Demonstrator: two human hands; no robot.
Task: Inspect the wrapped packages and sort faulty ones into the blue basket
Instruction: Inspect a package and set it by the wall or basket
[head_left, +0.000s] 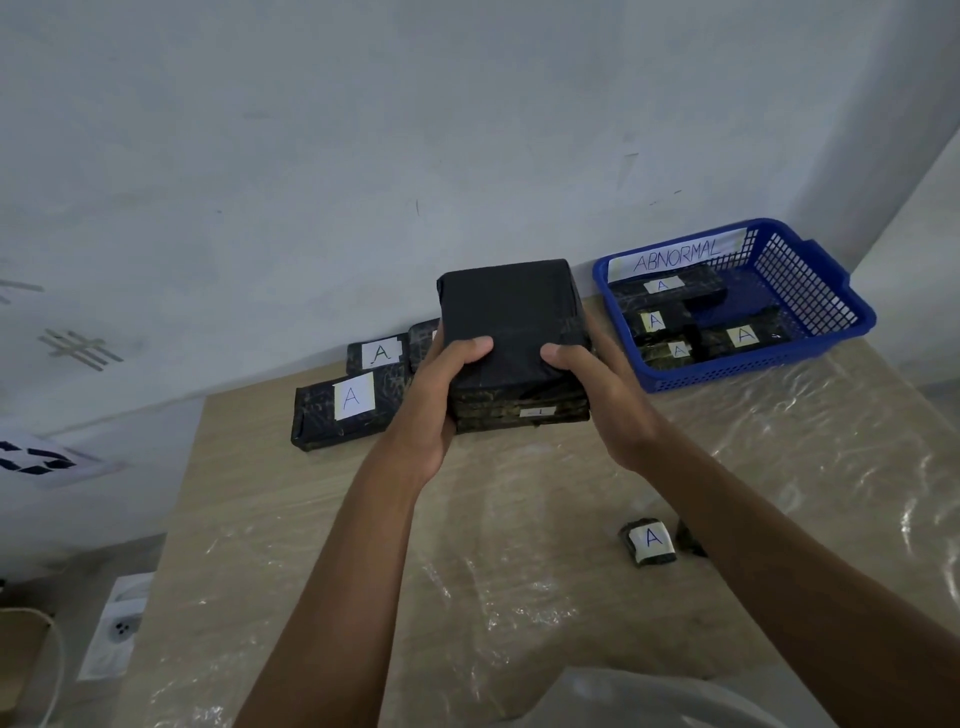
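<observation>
Evidently the black wrapped package (511, 332) is firm and boxy, with slick crinkled film; holding its two side edges seems safest. The left hand (441, 400) and right hand (597, 395) clasp it between them, thumbs on top, above the table (311, 545). The blue basket (810, 317) of mesh plastic sits beyond the right hand.

Single head-worn wide-angle view, forward and down over the table (322, 530); hands close; far wall beyond
</observation>
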